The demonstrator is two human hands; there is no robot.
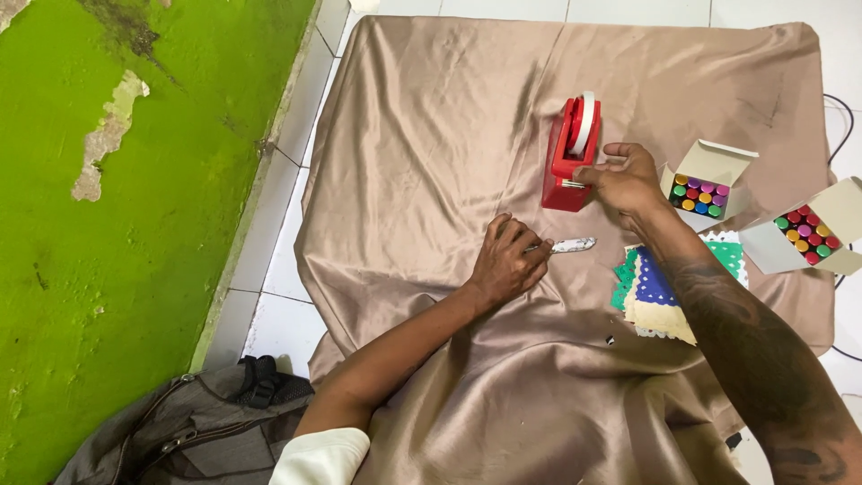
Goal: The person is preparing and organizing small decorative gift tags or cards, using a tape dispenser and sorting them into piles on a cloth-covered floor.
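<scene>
Your left hand (507, 260) pinches a cut tape strip (573, 244) flat on the cloth (431, 135), while your right hand's (628, 175) loosely curled fingers touch the red tape dispenser (566, 157), gripping nothing clearly; nothing is stuck down yet.

Red tape dispenser (566, 162), shiny tan satin cloth (431, 135), green, blue and cream scalloped papers (648, 292), peeling green wall (135, 180).

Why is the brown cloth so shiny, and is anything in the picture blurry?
In the head view, soft light from above gives the satin cloth pale sheen along its folds, with no harsh glare. Shadows are faint, just under the left hand and beside the red tape dispenser. The right hand looks sharp; the forearm nearest the camera is slightly soft, and the edges bend a little.
</scene>
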